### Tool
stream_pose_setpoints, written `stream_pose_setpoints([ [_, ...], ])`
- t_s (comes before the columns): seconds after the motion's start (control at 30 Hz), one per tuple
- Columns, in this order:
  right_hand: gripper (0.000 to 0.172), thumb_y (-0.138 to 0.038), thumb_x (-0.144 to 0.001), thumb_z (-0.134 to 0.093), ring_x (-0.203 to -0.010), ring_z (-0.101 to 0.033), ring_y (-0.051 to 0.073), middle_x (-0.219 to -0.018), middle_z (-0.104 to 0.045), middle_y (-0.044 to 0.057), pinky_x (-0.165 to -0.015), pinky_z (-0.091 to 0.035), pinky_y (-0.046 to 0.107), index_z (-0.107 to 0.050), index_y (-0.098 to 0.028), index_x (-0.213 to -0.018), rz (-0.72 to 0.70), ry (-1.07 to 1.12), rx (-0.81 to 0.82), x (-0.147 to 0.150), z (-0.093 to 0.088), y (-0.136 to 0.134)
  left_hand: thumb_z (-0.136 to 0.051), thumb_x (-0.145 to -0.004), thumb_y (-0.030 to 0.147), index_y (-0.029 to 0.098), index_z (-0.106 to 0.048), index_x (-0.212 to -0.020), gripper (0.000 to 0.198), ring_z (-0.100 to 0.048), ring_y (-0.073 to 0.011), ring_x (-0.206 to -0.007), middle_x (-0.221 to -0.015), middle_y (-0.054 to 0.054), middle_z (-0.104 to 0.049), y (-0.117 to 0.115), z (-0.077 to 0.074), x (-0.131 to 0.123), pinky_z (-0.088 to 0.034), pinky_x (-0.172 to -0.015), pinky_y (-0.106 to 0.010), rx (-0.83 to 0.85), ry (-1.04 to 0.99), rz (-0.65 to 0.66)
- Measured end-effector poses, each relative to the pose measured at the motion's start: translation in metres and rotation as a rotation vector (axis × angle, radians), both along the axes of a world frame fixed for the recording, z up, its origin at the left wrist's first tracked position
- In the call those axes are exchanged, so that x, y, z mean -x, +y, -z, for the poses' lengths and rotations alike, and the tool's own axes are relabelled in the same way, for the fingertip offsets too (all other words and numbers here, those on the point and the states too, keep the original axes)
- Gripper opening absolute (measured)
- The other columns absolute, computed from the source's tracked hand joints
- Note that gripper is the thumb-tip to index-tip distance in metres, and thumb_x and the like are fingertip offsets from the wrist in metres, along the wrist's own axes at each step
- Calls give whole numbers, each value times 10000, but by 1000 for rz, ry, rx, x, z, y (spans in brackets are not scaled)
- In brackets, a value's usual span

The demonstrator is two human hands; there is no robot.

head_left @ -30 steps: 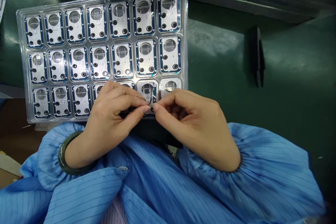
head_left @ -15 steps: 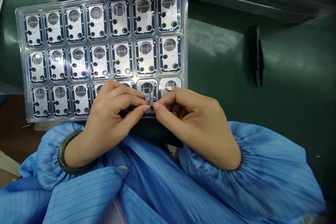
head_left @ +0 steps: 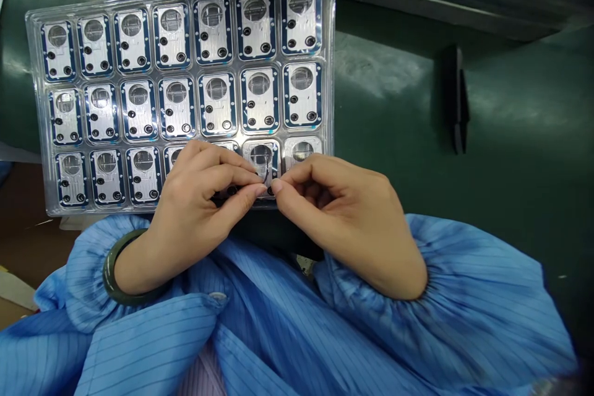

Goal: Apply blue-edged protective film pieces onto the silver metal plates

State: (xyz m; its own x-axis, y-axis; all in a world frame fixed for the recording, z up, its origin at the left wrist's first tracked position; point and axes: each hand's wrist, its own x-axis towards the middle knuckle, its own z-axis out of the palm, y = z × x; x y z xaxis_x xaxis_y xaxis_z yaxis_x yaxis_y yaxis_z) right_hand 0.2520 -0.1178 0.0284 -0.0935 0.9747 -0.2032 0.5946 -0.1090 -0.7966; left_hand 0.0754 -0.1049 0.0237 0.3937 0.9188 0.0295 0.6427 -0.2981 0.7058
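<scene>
A clear plastic tray (head_left: 328, 99) holds rows of silvery plates with blue borders, each with a large round opening and small black rings. My left hand (head_left: 199, 198) is closed in a pinch over the front row, and a thin black strand (head_left: 266, 170) curves up from its fingertips. Beneath it lies a silvery plate (head_left: 253, 153) in the second pocket from the right. Just to the right, my right hand (head_left: 348, 216) pinches thumb against forefinger by the same plate. Whatever sits between its fingertips is too small to make out.
On the green table (head_left: 394, 136) to the right lies a black tweezer-like tool (head_left: 455, 99). A long ledge (head_left: 417, 3) runs along the back. Brown cardboard (head_left: 23, 216) shows at the lower left.
Both hands keep their pinch at the same plate. The black strand at the left fingertips looks slightly straighter, and the view has shifted a little.
</scene>
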Motion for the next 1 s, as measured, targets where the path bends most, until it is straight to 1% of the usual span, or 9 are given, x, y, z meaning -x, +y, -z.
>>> stream_pose_setpoints([
  [0.27,134,-165,-768,-625,-508,-524,93,-580,-612,-25,-501,-414,232,-618,-189,-636,-6,-3,1,0,-1,1,-642,-834,228,251,-693,-838,56,-591,-183,-887,-878,-12,-695,0,0,0,-480,-830,-387,-11,2,8],
  [0.57,140,-161,-772,-622,-507,-537,94,-582,-621,-22,-482,-409,222,-612,-190,-636,-5,-15,-7,0,0,0,-647,-834,225,226,-694,-838,46,-588,-176,-883,-866,-15,-698,0,1,-1,-474,-816,-367,-28,-9,7],
  [1.0,136,-156,-773,-635,-513,-526,81,-592,-618,-28,-517,-416,227,-633,-175,-639,-4,7,-34,1,2,0,-633,-848,222,225,-682,-855,50,-595,-168,-864,-876,-9,-695,0,4,1,-467,-800,-371,-78,13,38],
])
